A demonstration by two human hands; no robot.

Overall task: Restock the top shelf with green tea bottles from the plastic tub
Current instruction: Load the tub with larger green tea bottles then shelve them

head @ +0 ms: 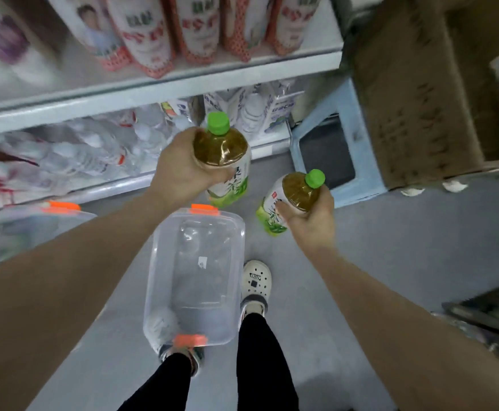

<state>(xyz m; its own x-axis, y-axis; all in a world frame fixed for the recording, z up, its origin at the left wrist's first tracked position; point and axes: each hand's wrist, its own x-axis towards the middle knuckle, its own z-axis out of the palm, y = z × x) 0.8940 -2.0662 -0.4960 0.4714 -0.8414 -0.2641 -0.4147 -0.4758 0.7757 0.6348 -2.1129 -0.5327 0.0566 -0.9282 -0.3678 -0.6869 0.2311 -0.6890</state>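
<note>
My left hand point(180, 170) grips one green tea bottle point(227, 155) with a green cap and white-green label, held upright above the floor. My right hand point(310, 215) grips a second green tea bottle point(289, 200), tilted with its cap pointing up and to the right. Below both hands, the clear plastic tub point(156, 292) with orange latches stands on the grey floor between my feet; no bottle shows inside it. The top shelf is out of view.
White shelves point(153, 84) on the left carry red-white pouches above and packs of water bottles below. A light blue stool point(360, 161) and a cardboard box point(414, 93) stand to the right. Another clear tub point(34, 229) lies at the left by the shelf base.
</note>
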